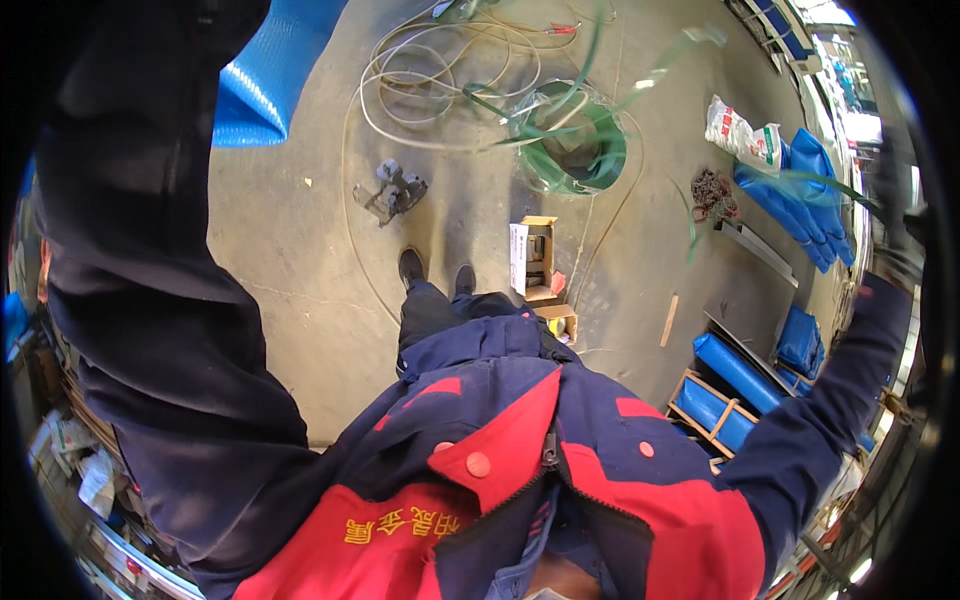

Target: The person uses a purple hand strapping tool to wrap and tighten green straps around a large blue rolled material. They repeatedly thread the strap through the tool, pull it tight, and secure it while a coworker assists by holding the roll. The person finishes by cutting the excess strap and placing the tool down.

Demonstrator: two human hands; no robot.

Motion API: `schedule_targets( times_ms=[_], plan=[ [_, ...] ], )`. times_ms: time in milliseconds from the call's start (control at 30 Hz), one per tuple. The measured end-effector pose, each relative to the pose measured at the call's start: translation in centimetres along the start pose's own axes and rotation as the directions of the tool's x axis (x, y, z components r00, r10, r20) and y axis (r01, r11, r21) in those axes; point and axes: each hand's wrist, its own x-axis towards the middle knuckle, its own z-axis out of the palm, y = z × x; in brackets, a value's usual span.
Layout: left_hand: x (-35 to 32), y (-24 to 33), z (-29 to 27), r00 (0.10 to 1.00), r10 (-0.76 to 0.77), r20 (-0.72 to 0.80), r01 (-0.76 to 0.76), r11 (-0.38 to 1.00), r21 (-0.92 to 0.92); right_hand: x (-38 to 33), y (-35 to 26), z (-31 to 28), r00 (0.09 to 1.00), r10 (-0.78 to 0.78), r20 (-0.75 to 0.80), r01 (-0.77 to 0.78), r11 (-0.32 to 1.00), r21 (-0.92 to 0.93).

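My left arm, in a dark sleeve [150,200], reaches up along the left side, and its hand lies outside the picture. On the right, my other arm [830,400] stretches out to the dark rim. There my right hand [903,250] is smeared by motion, so its fingers cannot be made out. A green plastic strap [840,184] runs up close to that hand; whether the hand holds it is unclear. Ahead on the floor stands a coil of green strapping [612,150] in clear wrap, with loose, blurred loops rising above it.
A grey metal device [398,190] stands ahead of my feet. Pale hose [375,100] loops across the floor. Open cardboard boxes [540,225] sit near my shoes. At right are a chain pile [712,195], a white sack [730,130] and blue wrapped bundles [800,210]. Blue sheeting [270,80] hangs upper left.
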Motion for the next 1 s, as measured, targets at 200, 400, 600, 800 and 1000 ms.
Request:
schedule_targets(
  times_ms=[200, 400, 600, 800, 1000],
  plan=[
    [-4.4, 0.8, 2.9, 0.995, 0.004, -0.096, -0.005, 1.0, -0.016, -20.6, 4.0, 17.6, -0.045, 0.233, 0.972, -0.688, 0.698, -0.199],
    [-8.1, 12.2, 2.9, 0.931, 0.321, -0.173, -0.331, 0.943, -0.029, -24.3, 1.4, 11.2, 0.12, -0.14, 0.983, -0.788, 0.589, 0.18],
    [-14.2, 29.6, 2.0, 0.666, 0.721, -0.193, -0.742, 0.667, -0.066, -22.0, 1.3, 15.0, 0.931, -0.191, 0.312, -0.088, 0.712, 0.697],
    [-22.7, 45.8, 6.8, 0.295, 0.951, -0.091, -0.943, 0.275, -0.185, -20.8, -7.2, 20.6, 0.86, -0.312, 0.404, -0.249, 0.433, 0.866],
    [-27.0, 54.7, 16.0, 0.058, 0.983, 0.174, -0.944, 0.111, -0.311, -27.5, -6.9, 18.0, 0.788, -0.485, 0.38, -0.461, -0.055, 0.885]
  ],
)
